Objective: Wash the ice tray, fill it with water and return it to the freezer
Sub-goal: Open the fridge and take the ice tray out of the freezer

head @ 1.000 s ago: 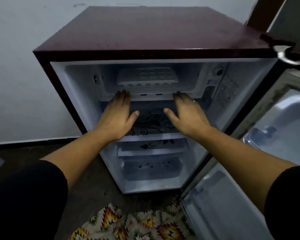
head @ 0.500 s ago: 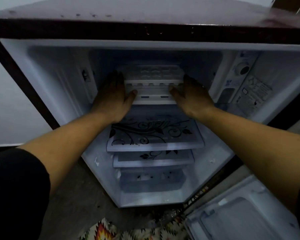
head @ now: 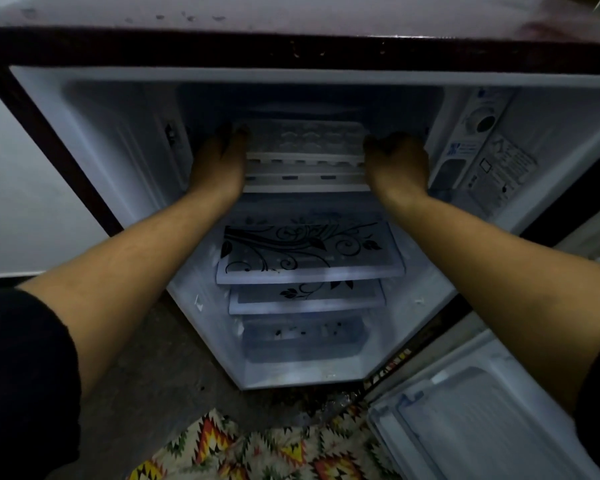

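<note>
While the ice tray [head: 305, 142] sits in the freezer compartment [head: 309, 98], my left hand [head: 219, 164] flat against its left end, fingers together, my right hand [head: 399, 164] bent at its right end, grip unclear, floral shelf [head: 309, 251] below

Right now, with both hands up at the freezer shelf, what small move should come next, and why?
Probably close both hands on the ends of the ice tray and slide it out level toward the person. The left hand and right hand flank the tray, which sits inside the freezer compartment. Dim light hides whether either hand grips it yet.
</note>
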`<state>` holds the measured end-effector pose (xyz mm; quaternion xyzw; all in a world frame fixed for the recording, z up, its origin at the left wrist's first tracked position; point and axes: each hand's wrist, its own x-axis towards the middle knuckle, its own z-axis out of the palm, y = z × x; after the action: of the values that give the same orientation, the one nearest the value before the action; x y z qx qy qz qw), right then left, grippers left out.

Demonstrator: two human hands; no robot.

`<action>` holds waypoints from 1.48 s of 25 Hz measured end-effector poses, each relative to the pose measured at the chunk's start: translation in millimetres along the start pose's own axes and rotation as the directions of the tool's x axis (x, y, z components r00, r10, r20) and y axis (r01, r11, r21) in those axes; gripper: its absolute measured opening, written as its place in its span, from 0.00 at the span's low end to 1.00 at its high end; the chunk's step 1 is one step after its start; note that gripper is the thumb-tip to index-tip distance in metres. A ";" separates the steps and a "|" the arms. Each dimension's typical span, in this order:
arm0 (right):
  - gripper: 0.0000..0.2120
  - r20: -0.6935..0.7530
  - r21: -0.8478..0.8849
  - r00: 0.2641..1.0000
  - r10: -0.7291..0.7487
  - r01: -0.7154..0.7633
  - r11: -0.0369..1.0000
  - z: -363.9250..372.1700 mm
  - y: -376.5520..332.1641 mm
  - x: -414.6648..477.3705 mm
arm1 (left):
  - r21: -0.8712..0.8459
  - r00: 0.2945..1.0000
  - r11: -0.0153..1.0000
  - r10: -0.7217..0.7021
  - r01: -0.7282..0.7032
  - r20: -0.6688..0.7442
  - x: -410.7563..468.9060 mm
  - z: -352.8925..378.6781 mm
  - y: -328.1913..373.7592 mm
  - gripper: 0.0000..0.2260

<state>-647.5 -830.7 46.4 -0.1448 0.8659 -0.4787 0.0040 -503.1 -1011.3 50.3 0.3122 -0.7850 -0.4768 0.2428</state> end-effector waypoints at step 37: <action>0.10 0.111 0.598 0.832 0.544 -0.493 0.632 -106.7 -15.1 -263.7 | -0.548 0.906 0.722 -0.322 0.423 0.275 -209.0 -106.7 35.7 0.11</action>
<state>-406.7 -682.8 81.9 0.1386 0.6706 -0.7127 0.1524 -296.3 -911.6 110.6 0.3321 -0.5326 -0.7612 0.1631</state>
